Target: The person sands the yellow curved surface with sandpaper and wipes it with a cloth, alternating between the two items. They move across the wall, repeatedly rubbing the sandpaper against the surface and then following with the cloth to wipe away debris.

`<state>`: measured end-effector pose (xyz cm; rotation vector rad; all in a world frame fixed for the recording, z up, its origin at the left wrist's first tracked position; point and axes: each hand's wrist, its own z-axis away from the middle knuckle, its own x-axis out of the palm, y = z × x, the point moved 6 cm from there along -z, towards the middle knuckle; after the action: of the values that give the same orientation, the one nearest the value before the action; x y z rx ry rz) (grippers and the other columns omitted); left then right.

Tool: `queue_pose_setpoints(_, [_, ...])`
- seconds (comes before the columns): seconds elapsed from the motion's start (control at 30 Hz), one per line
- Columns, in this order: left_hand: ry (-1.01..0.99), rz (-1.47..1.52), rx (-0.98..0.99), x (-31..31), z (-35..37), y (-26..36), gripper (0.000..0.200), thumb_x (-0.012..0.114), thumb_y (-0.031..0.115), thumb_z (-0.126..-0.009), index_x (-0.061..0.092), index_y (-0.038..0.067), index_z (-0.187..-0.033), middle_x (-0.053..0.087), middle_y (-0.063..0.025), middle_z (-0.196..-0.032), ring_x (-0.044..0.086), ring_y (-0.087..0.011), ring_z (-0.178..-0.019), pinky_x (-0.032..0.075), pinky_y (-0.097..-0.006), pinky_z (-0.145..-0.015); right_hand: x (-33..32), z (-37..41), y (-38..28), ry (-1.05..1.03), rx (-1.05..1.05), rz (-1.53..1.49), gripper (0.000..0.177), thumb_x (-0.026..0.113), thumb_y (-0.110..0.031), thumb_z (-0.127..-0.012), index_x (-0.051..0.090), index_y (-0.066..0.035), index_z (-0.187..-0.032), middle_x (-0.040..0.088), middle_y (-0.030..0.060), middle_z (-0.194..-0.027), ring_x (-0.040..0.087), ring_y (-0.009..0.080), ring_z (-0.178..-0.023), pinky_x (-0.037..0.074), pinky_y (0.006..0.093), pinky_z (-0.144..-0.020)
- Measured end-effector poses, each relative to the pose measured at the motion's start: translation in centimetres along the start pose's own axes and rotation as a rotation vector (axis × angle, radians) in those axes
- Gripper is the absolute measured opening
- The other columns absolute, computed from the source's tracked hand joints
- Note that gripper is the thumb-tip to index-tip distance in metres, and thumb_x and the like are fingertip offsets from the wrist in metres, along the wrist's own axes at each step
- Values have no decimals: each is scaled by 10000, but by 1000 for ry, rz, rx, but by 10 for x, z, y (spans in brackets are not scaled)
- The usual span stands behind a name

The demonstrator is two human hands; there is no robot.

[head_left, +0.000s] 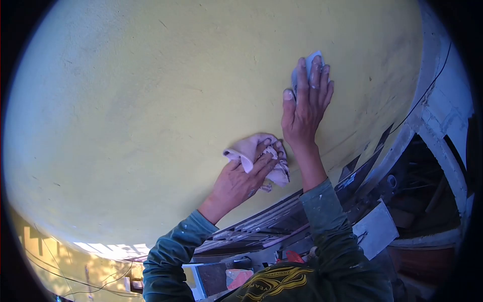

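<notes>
In front of me curves a large yellow painted wall [191,90] with dark smudges and small scratches. My left hand [240,180] has its fingers bent over a crumpled pale pink cloth [245,149] and presses it to the wall. Higher and to the right, my right hand [308,108] lies nearly flat, fingers stretched upward, over a small pale sheet that looks like sandpaper [310,63]. The sheet is held against the wall, mostly covered by the fingers. Whitish specks mark the right fingers and both green sleeves.
A dark cable [422,98] hangs at the right beside a whitish curved frame [443,151]. Below it are a pale flat panel [376,229] and dark clutter. Dark slatted bars [251,224] run beneath the wall. Wires [75,279] cross the lower left.
</notes>
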<state>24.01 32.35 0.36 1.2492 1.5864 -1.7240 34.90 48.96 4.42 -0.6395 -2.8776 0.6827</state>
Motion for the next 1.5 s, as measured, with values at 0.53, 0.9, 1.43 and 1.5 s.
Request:
queue_pose_setpoints(0.53, [643, -298, -270, -182, -53, -84, 670, 752, 285, -804, 590, 254, -1454, 485, -32, -1576, 361, -313, -1501, 229, -534, -1208, 5, 67, 20, -68, -107, 18, 633, 321, -480, -1071, 347, -136, -1603, 257, 182, -1682, 197, 422, -1552, 110, 626, -1214])
queue_pose_setpoints(0.9, [661, -342, -284, -185, -62, -93, 702, 734, 247, -792, 570, 275, -1474, 462, -23, -1596, 334, -312, -1521, 194, -567, -1217, -11, -53, 42, 94, -17, 13, 641, 323, -491, -1074, 309, -155, -1620, 244, 176, -1686, 200, 418, -1550, 105, 626, -1216])
queue_pose_setpoints(1.43, [655, -384, -318, -186, -62, -91, 718, 716, 252, -788, 555, 269, -1488, 452, -51, -1597, 336, -331, -1515, 158, -552, -1239, -10, -27, 47, -8, -226, 22, 618, 381, -495, -1061, 356, -195, -1601, 311, 148, -1665, 257, 425, -1527, 139, 625, -1213])
queue_pose_setpoints(1.5, [595, -398, -317, -184, -61, -92, 740, 647, 177, -760, 554, 220, -1493, 457, -110, -1589, 312, -392, -1519, 149, -556, -1245, -14, -14, 83, -36, -209, 47, 616, 371, -470, -1064, 340, -187, -1610, 300, 152, -1669, 243, 414, -1536, 138, 611, -1218])
